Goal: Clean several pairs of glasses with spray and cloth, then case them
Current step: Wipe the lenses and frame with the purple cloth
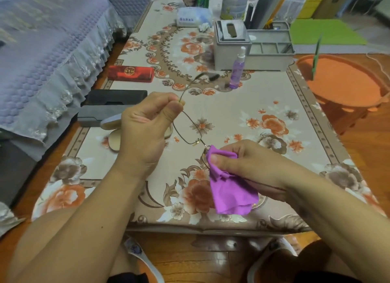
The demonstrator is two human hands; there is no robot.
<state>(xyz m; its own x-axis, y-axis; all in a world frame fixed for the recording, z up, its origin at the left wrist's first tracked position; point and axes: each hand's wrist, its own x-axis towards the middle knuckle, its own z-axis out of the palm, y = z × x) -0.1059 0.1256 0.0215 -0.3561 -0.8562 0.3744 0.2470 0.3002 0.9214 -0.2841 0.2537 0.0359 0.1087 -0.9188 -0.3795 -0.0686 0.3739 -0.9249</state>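
We cannot see the lens nearest us: the purple cloth [229, 187] wraps it, and only a sliver of its rim shows at the cloth's upper left edge. The far temple arms blur against the patterned cover of the counter [263, 97], so we can hardly trace their dark tips. Under our left wrist a pale oval case [111, 124] lies open and mostly hidden, and whether it holds anything we cannot tell.

The glasses [187, 128] are thin, wire-framed, rectangular and gold-brown, held in the air above the middle of the counter, tilted with one lens up and away from us. Our left hand [145, 122] pinches the frame at its upper corner by the hinge, between thumb and curled fingers. Our right hand [242, 162] pinches the cloth around the lower lens, thumb on top, the rest of the cloth hanging loose below. The two hands are apart, joined only by the frame.

Beyond, a lilac spray bottle [237, 69] stands upright near a grey tissue box [231, 44]. At the left edge lie a red case [130, 73] and a black case [115, 97], both closed.
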